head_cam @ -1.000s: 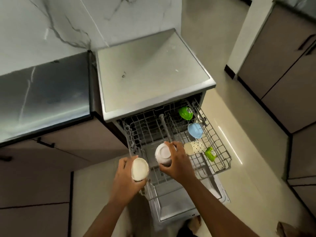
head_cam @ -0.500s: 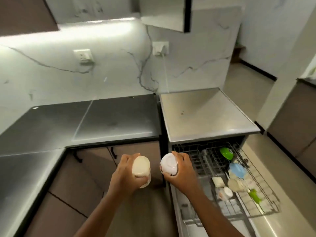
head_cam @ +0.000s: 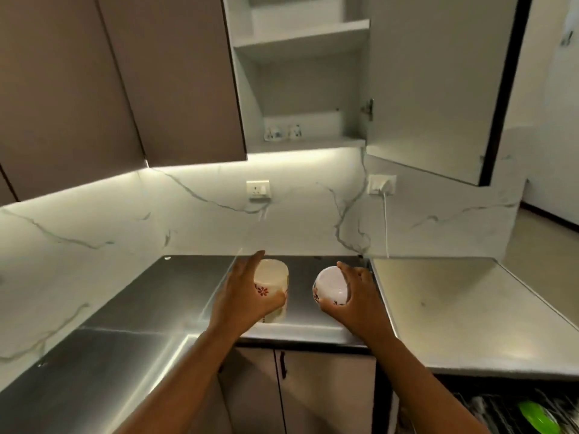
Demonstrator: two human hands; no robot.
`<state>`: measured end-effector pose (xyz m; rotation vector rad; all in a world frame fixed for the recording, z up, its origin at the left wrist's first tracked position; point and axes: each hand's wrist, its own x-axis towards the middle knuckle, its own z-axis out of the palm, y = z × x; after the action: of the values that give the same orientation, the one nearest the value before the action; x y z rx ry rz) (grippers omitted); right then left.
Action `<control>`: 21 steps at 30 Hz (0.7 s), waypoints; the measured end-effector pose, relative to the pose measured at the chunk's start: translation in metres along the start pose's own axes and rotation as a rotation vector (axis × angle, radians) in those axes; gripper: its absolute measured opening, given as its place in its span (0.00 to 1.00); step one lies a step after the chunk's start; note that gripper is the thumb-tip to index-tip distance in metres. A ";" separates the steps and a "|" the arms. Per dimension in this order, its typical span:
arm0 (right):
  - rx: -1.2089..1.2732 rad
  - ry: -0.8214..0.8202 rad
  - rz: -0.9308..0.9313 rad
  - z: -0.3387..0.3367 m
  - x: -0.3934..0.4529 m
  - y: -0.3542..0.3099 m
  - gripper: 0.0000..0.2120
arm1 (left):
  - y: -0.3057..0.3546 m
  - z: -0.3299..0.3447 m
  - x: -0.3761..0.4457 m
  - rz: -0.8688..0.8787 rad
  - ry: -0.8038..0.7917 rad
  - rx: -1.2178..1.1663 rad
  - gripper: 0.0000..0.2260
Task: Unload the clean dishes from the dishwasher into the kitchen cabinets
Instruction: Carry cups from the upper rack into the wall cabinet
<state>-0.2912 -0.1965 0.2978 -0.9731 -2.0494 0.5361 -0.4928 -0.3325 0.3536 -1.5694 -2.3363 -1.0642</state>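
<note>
My left hand grips a cream cup with red flower marks, held upside down over the steel counter. My right hand holds a white cup with dark red marks, its base turned toward me. Both cups are in the air side by side, about level. Straight above them the wall cabinet stands open, and two patterned white cups sit on its lowest shelf. A corner of the dishwasher rack with a green dish shows at the bottom right.
The open cabinet door juts out on the right, above the dishwasher top. The steel counter wraps round to the left. Closed brown wall cabinets hang on the left. Two wall sockets sit on the marble backsplash.
My view has swung up from the dishwasher rack to the open wall cabinet. Both hands have carried their cups up and left, from over the rack to over the counter.
</note>
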 end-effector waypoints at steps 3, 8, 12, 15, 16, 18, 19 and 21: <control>-0.017 0.043 -0.041 -0.002 0.055 -0.014 0.43 | -0.003 -0.014 0.049 0.021 0.077 -0.032 0.41; -0.037 0.068 -0.131 -0.004 0.153 -0.030 0.45 | 0.001 -0.027 0.144 0.051 0.180 -0.031 0.39; -0.019 0.103 -0.166 -0.009 0.229 -0.038 0.45 | 0.013 -0.034 0.221 0.088 0.245 -0.033 0.39; 0.030 0.139 -0.162 -0.018 0.279 -0.045 0.44 | 0.024 -0.039 0.274 0.098 0.274 -0.053 0.39; 0.037 0.156 -0.164 -0.022 0.301 -0.048 0.42 | 0.027 -0.039 0.297 0.098 0.290 -0.075 0.39; 0.040 0.184 -0.173 -0.027 0.334 -0.053 0.41 | 0.032 -0.043 0.332 0.103 0.314 -0.099 0.38; 0.038 0.196 -0.185 -0.028 0.351 -0.054 0.41 | 0.034 -0.044 0.350 0.108 0.323 -0.107 0.38; 0.040 0.213 -0.197 -0.029 0.383 -0.055 0.40 | 0.037 -0.046 0.387 0.121 0.335 -0.118 0.39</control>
<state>-0.4439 0.0722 0.5322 -0.7606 -1.9089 0.3515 -0.6481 -0.0592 0.5876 -1.4172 -1.9676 -1.3382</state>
